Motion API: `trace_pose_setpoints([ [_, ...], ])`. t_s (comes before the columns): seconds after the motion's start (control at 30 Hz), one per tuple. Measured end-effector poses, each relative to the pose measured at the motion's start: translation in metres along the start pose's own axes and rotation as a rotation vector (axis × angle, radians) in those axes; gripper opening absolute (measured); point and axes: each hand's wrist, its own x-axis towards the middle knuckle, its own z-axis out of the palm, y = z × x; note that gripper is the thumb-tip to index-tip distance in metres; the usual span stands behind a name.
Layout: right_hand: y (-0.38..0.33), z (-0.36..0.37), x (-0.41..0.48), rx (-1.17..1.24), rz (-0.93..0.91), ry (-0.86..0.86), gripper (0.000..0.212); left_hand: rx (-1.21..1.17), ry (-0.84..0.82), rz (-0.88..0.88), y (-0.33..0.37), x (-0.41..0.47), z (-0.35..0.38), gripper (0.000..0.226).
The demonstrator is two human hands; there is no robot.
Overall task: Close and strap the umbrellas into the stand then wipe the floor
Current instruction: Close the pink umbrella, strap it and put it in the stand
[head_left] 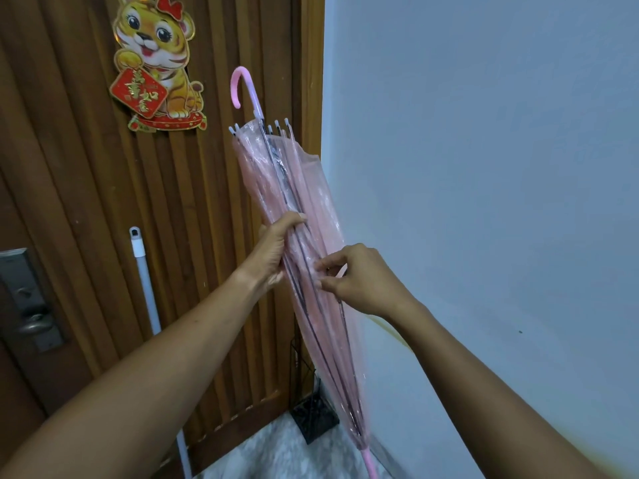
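A closed pink see-through umbrella [304, 209] stands tilted in front of me, its curved pink handle up and its tip down near the floor. My left hand [273, 250] grips the folded canopy from the left at mid-length. My right hand [356, 281] pinches a fold of the pink plastic just to the right of it. Behind the umbrella's lower part, a black wire umbrella stand [313, 414] sits on the floor in the corner.
A ribbed wooden door [86, 202] with a tiger decoration [159, 63] and a metal lock plate [27, 299] fills the left. A white pole [147, 292] leans on it. The pale blue wall [484, 167] is at right, speckled floor [276, 454] below.
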Motion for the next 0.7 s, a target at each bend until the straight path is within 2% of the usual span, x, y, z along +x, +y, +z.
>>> trace_pose_setpoints([
  [0.07, -0.001, 0.002, 0.002, -0.006, 0.023, -0.005, 0.005, 0.01, -0.01, 0.002, 0.001, -0.004, 0.0, 0.089],
  [0.17, 0.002, 0.0, 0.005, 0.055, 0.028, -0.077, 0.018, 0.066, -0.009, 0.033, 0.001, -0.009, -0.001, 0.095],
  [0.23, 0.004, -0.006, 0.003, 0.208, 0.013, -0.147, 0.016, 0.122, -0.011, 0.061, 0.003, -0.008, -0.006, 0.099],
  [0.33, 0.006, -0.017, -0.001, 0.599, 0.03, -0.176, 0.016, 0.172, -0.034, 0.054, 0.006, -0.011, -0.016, 0.108],
  [0.37, 0.006, -0.021, 0.0, 0.738, 0.049, -0.141, 0.015, 0.194, -0.046, 0.048, 0.007, -0.015, -0.017, 0.108],
  [0.43, 0.003, -0.031, 0.005, 0.965, 0.088, -0.019, 0.021, 0.226, -0.099, 0.064, 0.006, -0.024, -0.017, 0.089],
  [0.5, 0.0, -0.044, 0.011, 1.122, 0.1, 0.131, 0.031, 0.241, -0.142, 0.074, 0.002, -0.029, -0.02, 0.07],
  [0.53, -0.001, -0.052, 0.014, 1.163, 0.104, 0.198, 0.034, 0.234, -0.145, 0.071, 0.0, -0.031, -0.021, 0.07],
  [0.6, -0.004, -0.065, 0.016, 1.098, 0.123, 0.295, 0.035, 0.214, -0.124, 0.057, -0.002, -0.032, -0.023, 0.08],
  [0.7, 0.0, -0.065, 0.018, 0.923, 0.187, 0.409, 0.024, 0.187, -0.154, 0.022, -0.001, -0.032, -0.021, 0.085],
])
